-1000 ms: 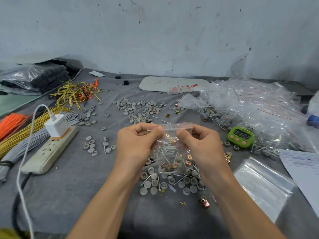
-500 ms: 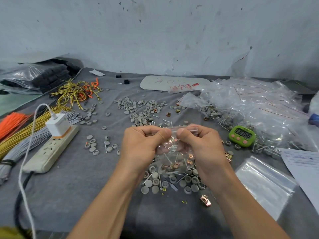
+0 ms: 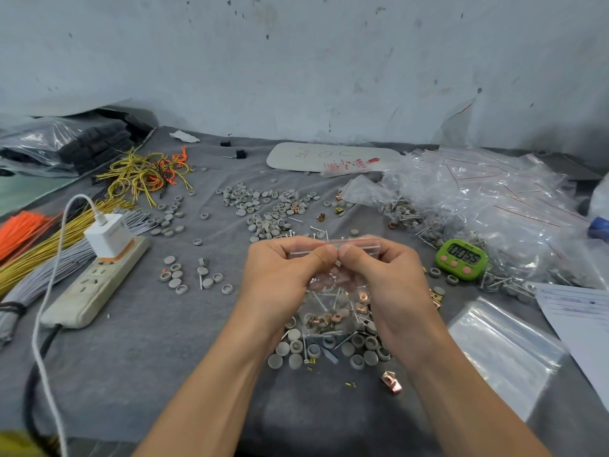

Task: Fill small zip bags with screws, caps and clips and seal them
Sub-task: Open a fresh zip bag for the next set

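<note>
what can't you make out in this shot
Head view, zip bag: whether its strip is sealed; the thumbs of the left hand and right hand cover its middle.
Head view, screws and clips inside it: count unclear, they overlap behind glossy plastic.
Head view, paper sheet: cut off by the right edge, print too small.

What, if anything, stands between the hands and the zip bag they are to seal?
Nothing visible does. The left hand and the right hand both pinch the zip bag directly at its top strip.
</note>
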A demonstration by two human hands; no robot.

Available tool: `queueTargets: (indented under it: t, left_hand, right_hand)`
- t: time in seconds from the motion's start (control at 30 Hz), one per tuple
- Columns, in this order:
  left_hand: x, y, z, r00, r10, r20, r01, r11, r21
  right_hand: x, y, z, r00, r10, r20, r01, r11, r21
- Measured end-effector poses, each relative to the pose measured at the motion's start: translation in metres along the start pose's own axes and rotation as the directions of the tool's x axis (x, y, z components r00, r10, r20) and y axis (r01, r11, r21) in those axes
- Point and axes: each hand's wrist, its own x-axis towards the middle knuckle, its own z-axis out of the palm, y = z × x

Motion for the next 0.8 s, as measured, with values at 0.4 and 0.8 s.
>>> queueTargets:
  t: [0.4,0.8]
  left_hand:
    - [0.0,-0.003,-0.005,0.999,0.015,-0.047,-0.011,0.997,0.076]
    - [0.003,-0.006,-0.009,0.992,-0.022,-0.121,0.027,0.999,0.037]
  right_hand:
    - [0.002,-0.003,-0.008,0.996,0.081,-0.038,-0.082,0.997,-0.015]
    - [0.0,-0.005,-0.014,0.99,0.08,-0.116,-0.069,0.993,0.1]
